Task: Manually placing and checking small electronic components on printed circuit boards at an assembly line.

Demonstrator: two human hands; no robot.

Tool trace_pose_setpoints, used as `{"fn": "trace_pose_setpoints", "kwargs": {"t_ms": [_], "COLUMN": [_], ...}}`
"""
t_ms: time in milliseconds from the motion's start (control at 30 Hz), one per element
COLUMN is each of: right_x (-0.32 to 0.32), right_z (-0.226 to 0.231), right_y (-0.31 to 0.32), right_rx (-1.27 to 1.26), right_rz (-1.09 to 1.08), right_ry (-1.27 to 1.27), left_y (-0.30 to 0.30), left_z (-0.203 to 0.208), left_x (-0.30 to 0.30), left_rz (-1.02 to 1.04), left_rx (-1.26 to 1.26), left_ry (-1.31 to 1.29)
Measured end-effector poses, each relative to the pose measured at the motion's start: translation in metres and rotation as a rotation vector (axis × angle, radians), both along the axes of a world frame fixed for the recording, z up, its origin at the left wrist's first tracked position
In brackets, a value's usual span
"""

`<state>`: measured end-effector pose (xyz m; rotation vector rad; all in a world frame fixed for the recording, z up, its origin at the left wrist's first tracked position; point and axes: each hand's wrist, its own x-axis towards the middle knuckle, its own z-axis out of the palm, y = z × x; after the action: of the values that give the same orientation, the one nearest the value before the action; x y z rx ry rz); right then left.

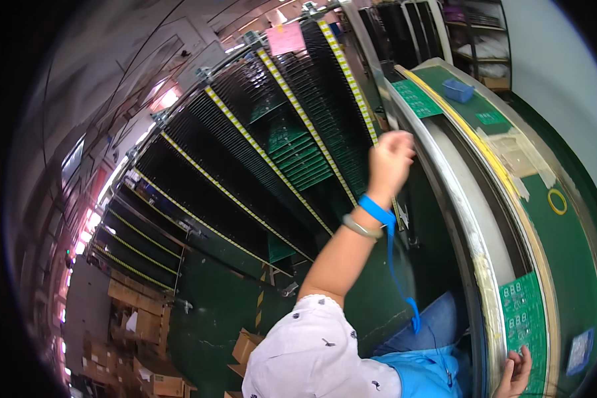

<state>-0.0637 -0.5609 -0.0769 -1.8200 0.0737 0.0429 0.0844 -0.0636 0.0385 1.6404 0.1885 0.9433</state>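
Observation:
My left hand [391, 158] is raised beside the metal rail of a conveyor [454, 192], its fingers curled in and slightly blurred. Nothing shows between them. A blue wrist strap [377, 211] with a hanging coiled cord and a pale bangle [363, 227] circle that wrist. Low at the right, my right hand [515, 375] has its fingers apart at the near end of a green circuit board [525, 312] with white digit displays. Whether the fingertips touch the board I cannot tell. Another green circuit board [416, 98] lies at the conveyor's far end.
Tall black slotted racks [239, 152] stand ahead and left, some holding green boards [298, 156]. On the green bench right of the conveyor are a blue basket [458, 90], a yellow tape ring [557, 201] and a small clear packet [580, 351]. Cardboard boxes [139, 302] sit lower left.

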Motion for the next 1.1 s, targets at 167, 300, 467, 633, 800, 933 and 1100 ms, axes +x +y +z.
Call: {"fn": "trace_pose_setpoints", "kwargs": {"t_ms": [167, 300, 467, 633, 800, 933, 1100], "right_x": [0.016, 0.02, 0.02, 0.02, 0.018, 0.013, 0.01], "right_z": [-0.004, 0.014, 0.016, 0.003, 0.004, 0.018, 0.045], "right_y": [0.03, 0.056, 0.074, 0.083, 0.084, 0.085, 0.107], "right_rx": [0.039, -0.019, -0.051, 0.013, 0.062, 0.041, -0.066], "right_rz": [0.229, 0.343, 0.36, 0.34, 0.357, 0.379, 0.512], "right_ry": [0.003, -0.042, 0.013, 0.037, 0.066, 0.121, -0.12], "left_y": [0.172, 0.27, 0.329, 0.337, 0.296, 0.209, 0.036], "left_z": [0.06, 0.087, 0.1, 0.099, 0.1, 0.087, 0.041], "left_x": [-0.051, -0.062, -0.07, -0.073, -0.102, -0.127, -0.153], "left_rz": [0.329, 0.478, 0.353, 0.245, 0.319, 0.294, 0.01], "left_rx": [-0.457, -0.612, -0.761, -0.647, -0.545, -0.549, -0.518], "left_ry": [-0.256, -0.319, -0.258, -0.287, -0.332, -0.303, -0.257]}}
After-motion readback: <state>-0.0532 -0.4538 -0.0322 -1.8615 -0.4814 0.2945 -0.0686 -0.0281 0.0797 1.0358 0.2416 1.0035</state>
